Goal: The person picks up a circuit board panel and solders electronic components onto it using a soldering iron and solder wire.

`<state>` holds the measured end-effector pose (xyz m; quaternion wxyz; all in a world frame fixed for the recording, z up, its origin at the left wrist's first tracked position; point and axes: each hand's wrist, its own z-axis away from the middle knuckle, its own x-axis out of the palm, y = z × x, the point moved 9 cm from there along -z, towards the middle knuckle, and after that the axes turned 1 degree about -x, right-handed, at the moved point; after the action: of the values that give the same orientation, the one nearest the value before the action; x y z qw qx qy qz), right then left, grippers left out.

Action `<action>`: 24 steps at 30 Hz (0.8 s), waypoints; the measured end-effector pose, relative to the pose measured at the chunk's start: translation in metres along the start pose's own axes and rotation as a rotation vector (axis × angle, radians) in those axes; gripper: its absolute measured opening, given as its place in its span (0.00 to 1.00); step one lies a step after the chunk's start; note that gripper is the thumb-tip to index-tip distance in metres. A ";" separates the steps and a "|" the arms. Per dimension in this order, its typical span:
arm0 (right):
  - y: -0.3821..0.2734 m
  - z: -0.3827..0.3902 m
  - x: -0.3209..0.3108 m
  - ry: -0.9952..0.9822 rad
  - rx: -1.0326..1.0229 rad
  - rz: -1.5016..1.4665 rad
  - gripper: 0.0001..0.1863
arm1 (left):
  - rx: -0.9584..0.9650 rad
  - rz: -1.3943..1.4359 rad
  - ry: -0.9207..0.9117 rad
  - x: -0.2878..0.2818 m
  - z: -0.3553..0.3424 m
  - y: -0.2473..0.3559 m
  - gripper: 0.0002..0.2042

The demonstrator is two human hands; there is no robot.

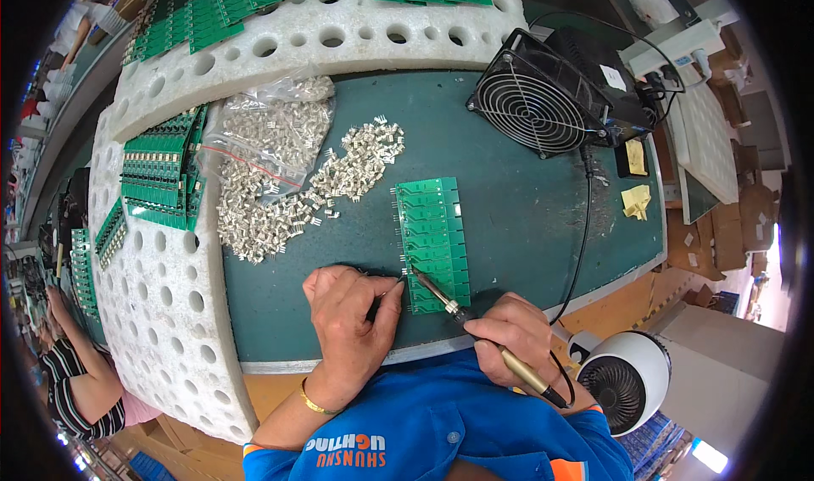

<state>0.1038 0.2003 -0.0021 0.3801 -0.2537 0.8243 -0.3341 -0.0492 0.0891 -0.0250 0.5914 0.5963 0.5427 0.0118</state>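
A green circuit board panel [434, 239] lies flat on the dark green mat [509, 201]. My right hand [513, 337] grips a soldering iron [475, 328] by its gold handle, with the tip touching the panel's lower left edge. My left hand [349, 311] rests on the mat just left of the panel, fingertips pinched at the same edge next to the iron's tip. Whether a small part sits between those fingers is hidden. A heap of small silver metal components [339, 176] lies on the mat beyond my left hand.
A clear bag of silver components [271, 133] lies by the heap. White perforated foam trays [170, 294] with stacked green boards [161, 171] curve around the left and back. A black fan [543, 99] stands at back right, a white fan [623, 379] at lower right. Another person [76, 379] sits at far left.
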 end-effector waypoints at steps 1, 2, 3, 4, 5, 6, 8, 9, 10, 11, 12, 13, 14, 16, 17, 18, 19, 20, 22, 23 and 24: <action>0.000 0.000 0.000 -0.002 0.003 0.000 0.12 | 0.001 -0.003 -0.002 0.000 0.000 0.000 0.06; 0.000 0.000 0.000 -0.004 0.005 -0.001 0.13 | 0.001 -0.003 -0.003 0.000 0.000 0.000 0.06; -0.001 0.000 -0.001 -0.004 0.006 -0.001 0.13 | -0.010 0.003 -0.012 0.001 0.001 -0.001 0.06; -0.001 0.001 0.000 -0.016 0.009 0.000 0.13 | -0.022 0.010 -0.021 0.002 0.002 -0.002 0.06; -0.001 0.000 0.001 -0.027 0.012 0.002 0.13 | -0.023 0.009 -0.022 0.002 0.002 -0.002 0.06; -0.002 0.000 0.001 -0.028 0.012 0.002 0.13 | -0.020 0.009 -0.024 0.002 0.002 -0.002 0.06; -0.003 -0.001 0.002 -0.036 0.011 -0.002 0.14 | -0.017 0.008 -0.027 0.002 0.002 -0.002 0.06; -0.004 -0.001 0.001 -0.035 0.012 -0.002 0.14 | -0.013 0.011 -0.026 0.002 0.002 -0.001 0.06; -0.005 -0.001 0.002 -0.044 0.012 0.006 0.14 | -0.009 0.014 -0.025 0.002 0.002 -0.001 0.06; -0.005 0.000 0.002 -0.053 0.013 0.014 0.14 | -0.009 0.014 -0.025 0.003 0.002 -0.001 0.06; -0.005 0.000 0.002 -0.053 0.013 0.013 0.14 | -0.006 0.018 -0.021 0.002 0.002 -0.001 0.06; -0.005 0.001 0.003 -0.058 0.008 0.019 0.15 | -0.003 0.022 -0.017 0.002 0.003 0.000 0.06; -0.006 0.002 0.004 -0.062 0.003 0.024 0.15 | -0.003 0.021 -0.017 0.002 0.003 0.000 0.06; -0.007 0.002 0.004 -0.066 0.002 0.033 0.16 | -0.008 0.019 -0.023 0.003 0.002 0.000 0.06; -0.008 0.003 0.004 -0.070 0.000 0.041 0.16 | -0.008 0.020 -0.023 0.002 0.002 0.000 0.06; -0.008 0.003 0.004 -0.070 0.000 0.041 0.16 | -0.010 0.018 -0.025 0.002 0.002 0.000 0.06; -0.009 0.003 0.005 -0.085 -0.005 0.046 0.16 | -0.012 0.017 -0.026 0.002 0.002 0.000 0.06; -0.009 0.004 0.006 -0.101 -0.011 0.052 0.17 | -0.012 0.017 -0.026 0.002 0.002 0.000 0.06; -0.011 0.005 0.007 -0.111 -0.019 0.061 0.17 | -0.010 0.021 -0.025 0.002 0.002 0.000 0.06; -0.012 0.005 0.008 -0.122 -0.028 0.070 0.17 | -0.010 0.021 -0.025 0.002 0.002 0.000 0.06; -0.012 0.005 0.008 -0.122 -0.028 0.069 0.17 | -0.010 0.018 -0.028 0.002 0.002 0.000 0.06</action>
<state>0.1048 0.1854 0.0009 0.4376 -0.2502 0.8124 -0.2930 -0.0467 0.0890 -0.0272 0.6016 0.5983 0.5291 0.0116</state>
